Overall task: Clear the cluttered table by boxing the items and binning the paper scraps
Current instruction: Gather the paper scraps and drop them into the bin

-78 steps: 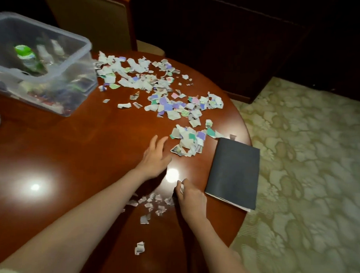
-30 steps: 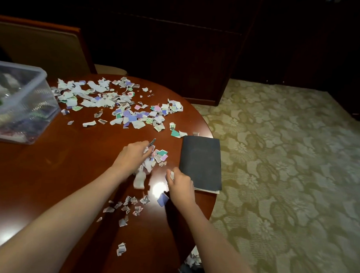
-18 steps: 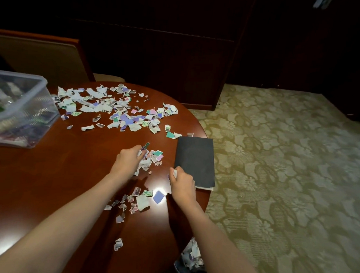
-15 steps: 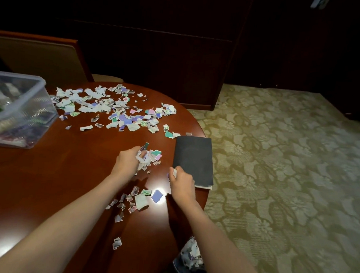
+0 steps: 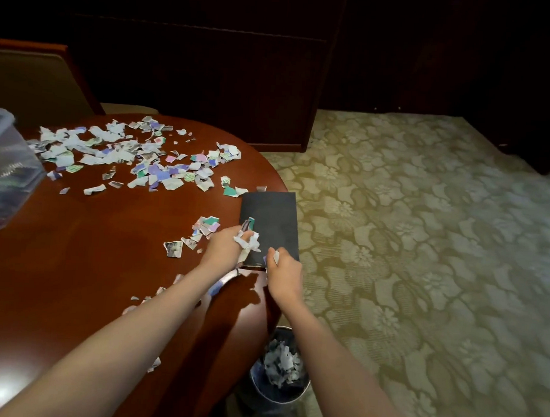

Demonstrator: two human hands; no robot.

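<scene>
Paper scraps [image 5: 248,240] bulge out of my left hand [image 5: 226,247], whose fingers curl round a crumpled clump right over the near-left corner of the black notebook [image 5: 270,217]. My right hand [image 5: 283,271], at the notebook's near edge, pinches a few more pieces between thumb and fingers. I keep both fists tight, I judge, so that nothing flutters loose on the way down to the bin [image 5: 271,399]. It stands on the floor below the tabletop [image 5: 92,247] edge, nearer me than the notebook (a heap of torn paper already lies in it).

Just left of the notebook lies a small cluster [image 5: 203,229] of paper scraps. Beyond it and further left is the main spread [image 5: 137,161]. Farthest left sits the clear plastic box [image 5: 4,177], where the notebook presumably belongs.

No writing can be read. The notebook's cover is plain, and the scraps show only patches of purple, green and pink print, too small to make out.
</scene>
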